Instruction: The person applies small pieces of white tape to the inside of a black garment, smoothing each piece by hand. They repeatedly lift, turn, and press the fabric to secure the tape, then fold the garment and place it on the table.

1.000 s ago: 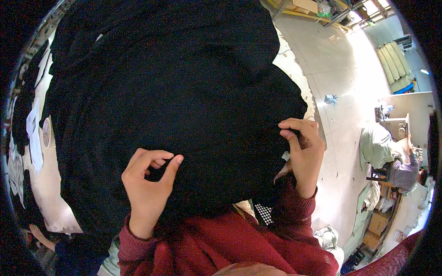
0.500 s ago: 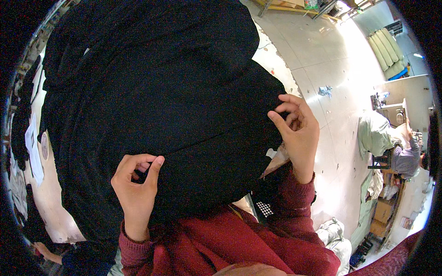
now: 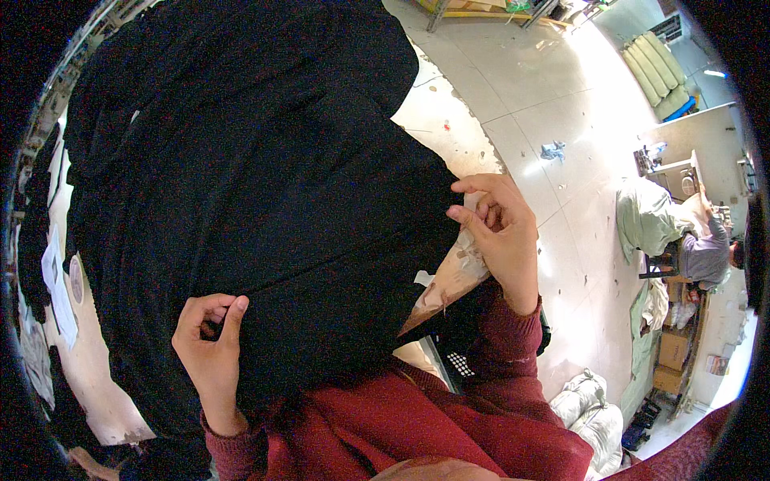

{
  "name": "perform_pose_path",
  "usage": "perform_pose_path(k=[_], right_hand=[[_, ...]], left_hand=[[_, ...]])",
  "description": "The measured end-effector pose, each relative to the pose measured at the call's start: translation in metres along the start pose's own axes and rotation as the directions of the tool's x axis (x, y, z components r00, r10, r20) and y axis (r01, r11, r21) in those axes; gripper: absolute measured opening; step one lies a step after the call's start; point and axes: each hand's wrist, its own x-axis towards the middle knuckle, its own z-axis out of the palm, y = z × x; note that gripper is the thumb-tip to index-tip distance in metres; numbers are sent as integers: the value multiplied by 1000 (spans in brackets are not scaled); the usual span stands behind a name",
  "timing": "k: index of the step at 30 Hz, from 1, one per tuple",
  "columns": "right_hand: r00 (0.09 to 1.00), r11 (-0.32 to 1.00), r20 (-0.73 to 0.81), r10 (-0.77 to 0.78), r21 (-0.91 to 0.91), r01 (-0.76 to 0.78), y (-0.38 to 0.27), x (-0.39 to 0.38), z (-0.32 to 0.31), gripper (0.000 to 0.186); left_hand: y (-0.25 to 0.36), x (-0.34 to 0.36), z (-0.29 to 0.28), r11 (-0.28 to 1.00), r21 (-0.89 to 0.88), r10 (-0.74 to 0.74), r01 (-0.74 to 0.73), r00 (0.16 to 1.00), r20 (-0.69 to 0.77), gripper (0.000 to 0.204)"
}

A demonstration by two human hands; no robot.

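A large piece of black fabric (image 3: 265, 184) lies over most of the table, with a fold line running slantwise between my hands. My left hand (image 3: 210, 345) is closed, thumb and forefinger pinching the fabric near its lower left part. At the fabric's right edge, my right hand (image 3: 507, 236) pinches the border between thumb and forefinger, its other fingers curled. Both sleeves are dark red. The fabric's near edge falls close to my body, where its lower part is hard to make out.
The pale, worn tabletop (image 3: 439, 108) shows along the right. White papers (image 3: 58, 293) lie at the far left. A co-worker's hand (image 3: 92, 465) shows at the lower left. Across the tiled floor, another person (image 3: 704, 255) sits at a workstation. White sacks (image 3: 589, 413) stand at lower right.
Both hands have shifted left, the left one also toward me, still pinching the fabric. The fabric's right edge has moved left, and more tabletop shows beside my right hand.
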Motion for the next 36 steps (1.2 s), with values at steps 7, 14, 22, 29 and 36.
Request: perform_pose_path(k=[7,14,22,29,36], right_hand=[[999,991,21,-42,-128,45,-8,2,3,23],[996,968,17,-89,-234,91,-9,0,9,28],[944,891,-266,-196,-451,58,-6,-5,17,27],[935,757,241,-261,-550,353,-11,-20,11,42],[962,922,-166,-218,-358,147,3,-11,-3,38]], left_hand=[[0,0,-4,1000,10,-17,17,1000,1,11],[-1,0,-7,997,72,-25,26,1000,-6,11],[-9,-9,-38,960,24,277,-278,961,25,19],[-79,-18,-115,870,494,91,-3,984,-155,43],[-122,-33,-134,906,417,-30,67,995,-95,45]])
